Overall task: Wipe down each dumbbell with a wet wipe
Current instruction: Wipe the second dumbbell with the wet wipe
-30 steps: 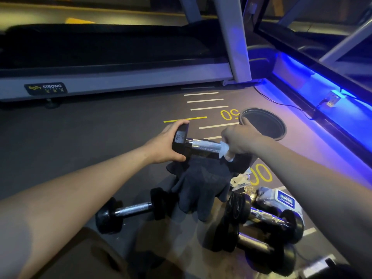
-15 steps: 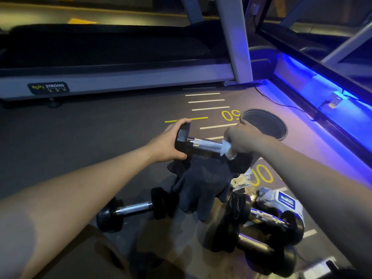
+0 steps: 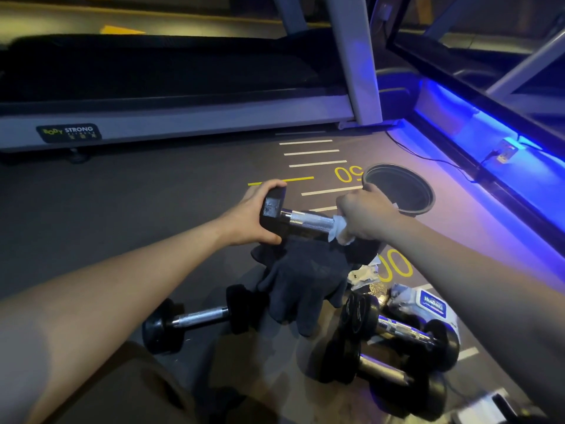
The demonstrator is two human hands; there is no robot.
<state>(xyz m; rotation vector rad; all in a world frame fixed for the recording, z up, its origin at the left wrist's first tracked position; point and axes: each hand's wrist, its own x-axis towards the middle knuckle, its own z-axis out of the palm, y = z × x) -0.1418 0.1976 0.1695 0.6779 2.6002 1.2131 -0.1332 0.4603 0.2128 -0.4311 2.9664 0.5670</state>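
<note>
The left hand (image 3: 249,217) grips one head of the dumbbell (image 3: 301,221), held above the floor. The right hand (image 3: 365,217) clamps the wet wipe (image 3: 340,229) round its handle. Twisting while sliding along the knurling should clean it best.

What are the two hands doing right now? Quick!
Left hand: closed around the black end of the raised dumbbell.
Right hand: closed around the wet wipe, pressed on the dumbbell's metal handle.
</note>
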